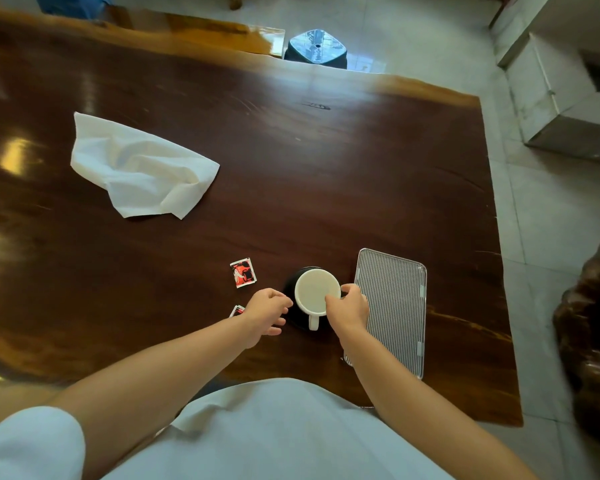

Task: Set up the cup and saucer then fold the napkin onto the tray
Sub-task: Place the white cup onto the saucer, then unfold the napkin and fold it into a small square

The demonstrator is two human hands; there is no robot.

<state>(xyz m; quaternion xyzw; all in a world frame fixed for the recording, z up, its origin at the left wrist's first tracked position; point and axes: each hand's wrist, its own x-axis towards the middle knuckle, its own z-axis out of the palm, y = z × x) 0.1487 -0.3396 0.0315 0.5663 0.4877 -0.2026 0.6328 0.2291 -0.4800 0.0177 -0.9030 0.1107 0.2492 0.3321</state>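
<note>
A white cup (314, 293) stands on a dark saucer (293, 282) near the table's front edge, its handle pointing toward me. My right hand (349, 306) grips the cup's right rim. My left hand (267, 311) hovers just left of the saucer with fingers spread, holding nothing. A striped rectangular tray (394, 306) lies right of the cup, partly under my right forearm. A crumpled white napkin (139, 168) lies unfolded at the far left of the table.
A red sachet (243, 272) lies left of the saucer and another (237, 310) peeks out beside my left wrist. The dark wooden table (326, 168) ends at the right over a tiled floor. A blue stool (316, 48) stands beyond the far edge.
</note>
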